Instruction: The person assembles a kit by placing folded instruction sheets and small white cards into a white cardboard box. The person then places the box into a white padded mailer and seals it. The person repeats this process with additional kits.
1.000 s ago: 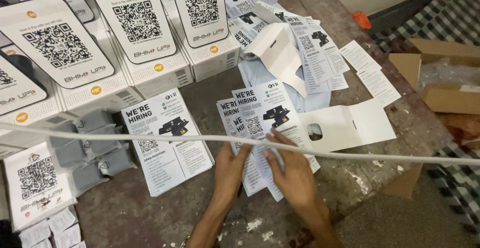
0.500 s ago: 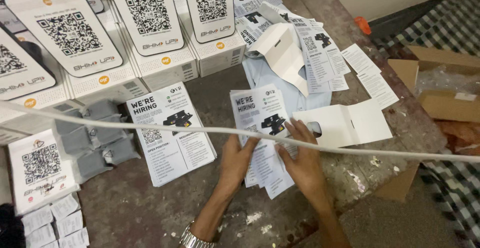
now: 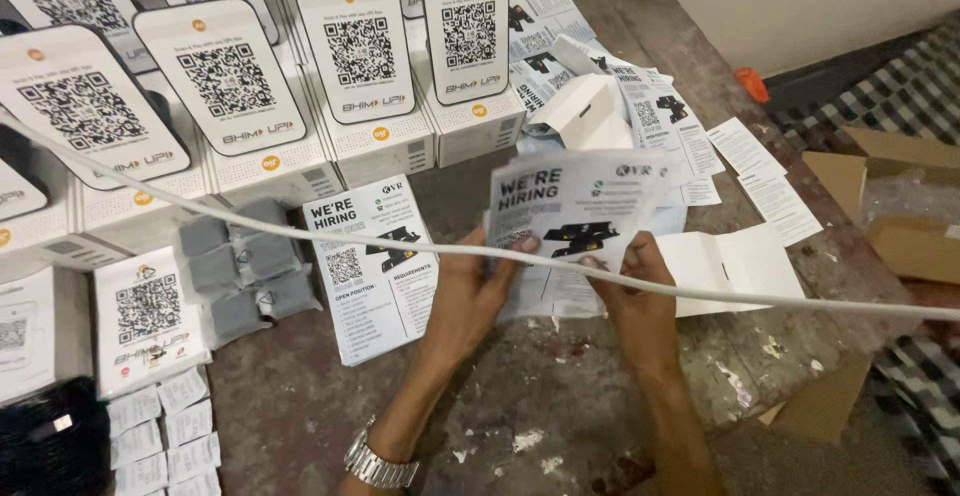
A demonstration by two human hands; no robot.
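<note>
Flyer (image 3: pixel 575 206) is being held just above the counter (image 3: pixel 560 406), long axis lying across the view, printed face up | left hand (image 3: pixel 470 291) grip is being kept closed on its left edge | right hand (image 3: pixel 630 291) grip is being pinched on its lower edge | more flyers (image 3: pixel 372 266) are being left lying just left.

A small packing workroom is showing itself here: white boxes (image 3: pixel 370 146) topped with code placards are lining a worn table (image 3: pixel 560 416), printed leaflets (image 3: pixel 375 266) are lying about, and cardboard cartons (image 3: pixel 890 206) are sitting alongside.
</note>
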